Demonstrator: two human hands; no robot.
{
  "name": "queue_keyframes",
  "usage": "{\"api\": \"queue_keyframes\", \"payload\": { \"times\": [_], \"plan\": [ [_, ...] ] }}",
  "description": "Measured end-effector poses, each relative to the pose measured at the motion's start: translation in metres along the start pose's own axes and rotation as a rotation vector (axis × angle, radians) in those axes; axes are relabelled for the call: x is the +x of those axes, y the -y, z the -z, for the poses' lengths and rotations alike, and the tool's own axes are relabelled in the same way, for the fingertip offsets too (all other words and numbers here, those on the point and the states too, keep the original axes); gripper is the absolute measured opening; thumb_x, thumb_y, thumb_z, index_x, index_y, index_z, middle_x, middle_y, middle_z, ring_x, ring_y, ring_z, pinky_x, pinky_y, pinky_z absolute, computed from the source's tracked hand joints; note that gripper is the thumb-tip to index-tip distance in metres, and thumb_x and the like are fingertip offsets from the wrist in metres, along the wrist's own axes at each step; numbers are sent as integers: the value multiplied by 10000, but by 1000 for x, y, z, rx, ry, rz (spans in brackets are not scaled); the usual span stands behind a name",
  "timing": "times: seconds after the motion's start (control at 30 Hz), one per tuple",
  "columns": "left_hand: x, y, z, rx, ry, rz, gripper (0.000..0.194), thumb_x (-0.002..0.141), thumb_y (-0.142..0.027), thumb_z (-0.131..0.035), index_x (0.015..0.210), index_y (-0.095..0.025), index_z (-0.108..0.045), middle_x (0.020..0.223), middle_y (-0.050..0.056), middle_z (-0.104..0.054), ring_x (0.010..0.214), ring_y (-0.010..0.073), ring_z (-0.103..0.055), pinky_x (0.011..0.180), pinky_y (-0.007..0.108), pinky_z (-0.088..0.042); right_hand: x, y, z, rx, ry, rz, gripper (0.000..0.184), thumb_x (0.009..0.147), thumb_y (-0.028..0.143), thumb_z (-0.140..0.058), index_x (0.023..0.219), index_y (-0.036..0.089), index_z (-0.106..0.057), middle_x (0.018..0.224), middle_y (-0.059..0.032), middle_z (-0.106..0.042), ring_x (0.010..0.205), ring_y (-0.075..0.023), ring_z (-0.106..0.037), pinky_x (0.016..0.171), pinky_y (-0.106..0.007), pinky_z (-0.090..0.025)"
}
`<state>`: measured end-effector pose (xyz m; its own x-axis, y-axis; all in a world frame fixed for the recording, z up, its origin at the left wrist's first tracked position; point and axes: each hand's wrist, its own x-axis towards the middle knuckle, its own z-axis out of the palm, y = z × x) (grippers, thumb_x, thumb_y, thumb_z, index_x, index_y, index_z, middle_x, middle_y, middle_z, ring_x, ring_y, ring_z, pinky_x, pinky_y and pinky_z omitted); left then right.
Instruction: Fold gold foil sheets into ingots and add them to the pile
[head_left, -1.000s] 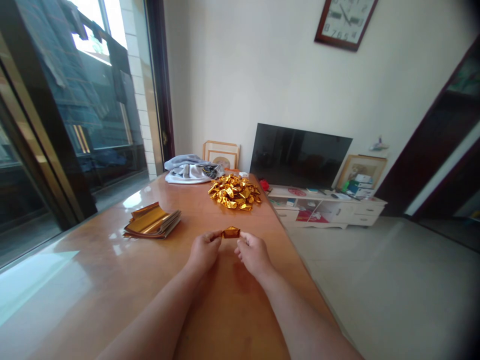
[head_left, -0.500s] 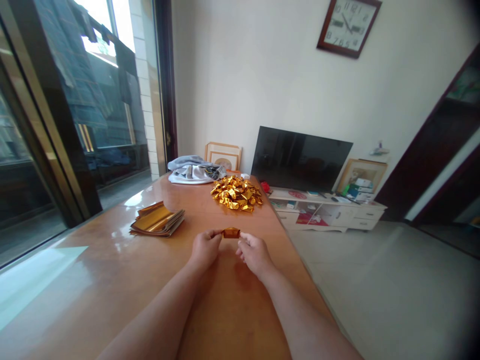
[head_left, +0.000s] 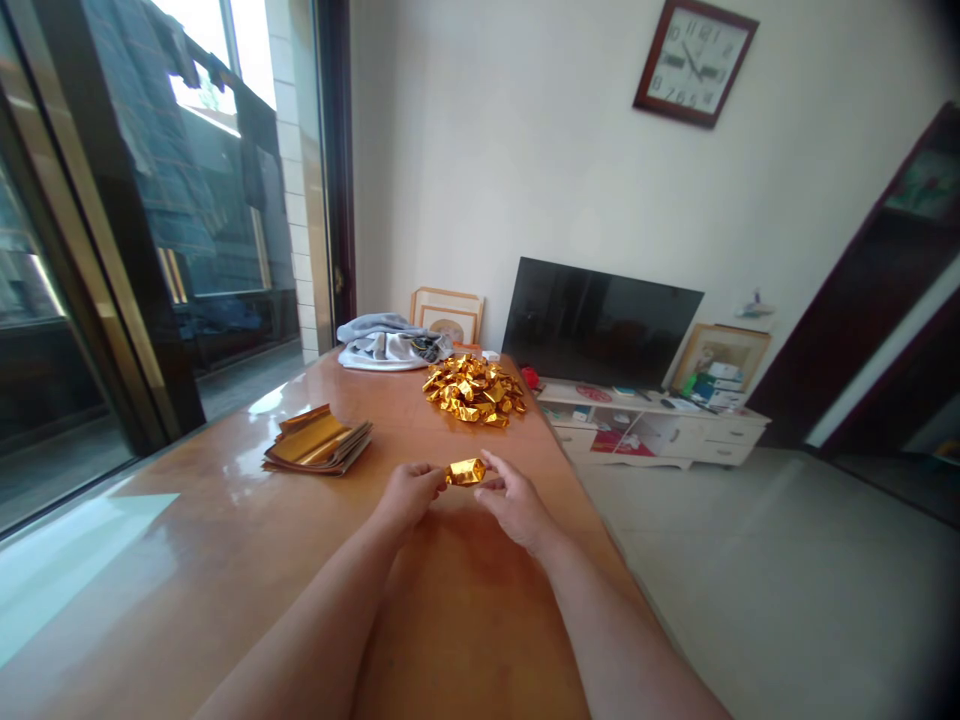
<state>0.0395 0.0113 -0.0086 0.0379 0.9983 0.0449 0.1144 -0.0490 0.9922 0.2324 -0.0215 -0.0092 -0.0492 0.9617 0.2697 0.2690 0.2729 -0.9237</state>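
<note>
Both my hands pinch a small folded gold foil piece [head_left: 466,471] just above the wooden table [head_left: 225,560]. My left hand [head_left: 407,497] grips its left end with closed fingers. My right hand [head_left: 514,503] holds its right end between thumb and fingers. Farther back on the table lies a pile of folded gold foil pieces [head_left: 472,389]. To the left sits a flat stack of gold foil sheets [head_left: 316,442].
A grey and white bundle of cloth [head_left: 390,344] lies at the table's far end beside a framed picture [head_left: 447,312]. A dark television [head_left: 600,320] stands on a low white cabinet [head_left: 660,425]. Glass doors run along the left; the table's right edge drops to tiled floor.
The foil piece has turned slightly in my fingers and shows a brighter face. My right thumb has risen over it. The view shifted a little.
</note>
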Motion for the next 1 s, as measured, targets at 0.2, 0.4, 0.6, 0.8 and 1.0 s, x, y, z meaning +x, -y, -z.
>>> {"api": "queue_keyframes", "payload": {
  "times": [0.2,0.4,0.6,0.8,1.0],
  "plan": [
    [1,-1,1,-47,85,13,290,722,-420,-675,690,-136,-716,652,42,-656,596,142,-522,575,263,-358,-3,10,-1,178,88,-70,402,833,441,-675,1161,208,-674,1036,-53,-704,851,-190,-610,640,-260,-459],
    [2,-6,2,-197,113,95,562,797,-650,-590,873,-109,-721,818,106,-703,684,168,-587,650,292,-421,0,5,1,485,95,-175,348,822,461,-718,1010,169,-696,873,-40,-689,711,-131,-581,636,-242,-430],
    [-3,-10,0,-260,201,88,563,797,-650,-609,956,-121,-722,936,128,-717,783,189,-614,722,312,-443,3,4,3,675,65,-249,347,814,479,-734,971,175,-678,850,-36,-687,671,-117,-595,605,-227,-429],
    [-5,-13,-2,-205,238,50,472,781,-559,-662,985,-139,-729,962,123,-719,810,192,-603,731,304,-441,5,3,4,686,21,-278,354,800,469,-751,988,179,-673,848,-40,-694,668,-116,-606,605,-222,-444],
    [4,-7,4,-231,106,76,406,720,-389,-708,1052,-156,-705,930,86,-711,783,178,-596,715,291,-436,5,2,0,549,-21,-187,457,762,425,-785,1139,196,-665,1029,-73,-700,855,-176,-640,762,-298,-499]
  ]
}}
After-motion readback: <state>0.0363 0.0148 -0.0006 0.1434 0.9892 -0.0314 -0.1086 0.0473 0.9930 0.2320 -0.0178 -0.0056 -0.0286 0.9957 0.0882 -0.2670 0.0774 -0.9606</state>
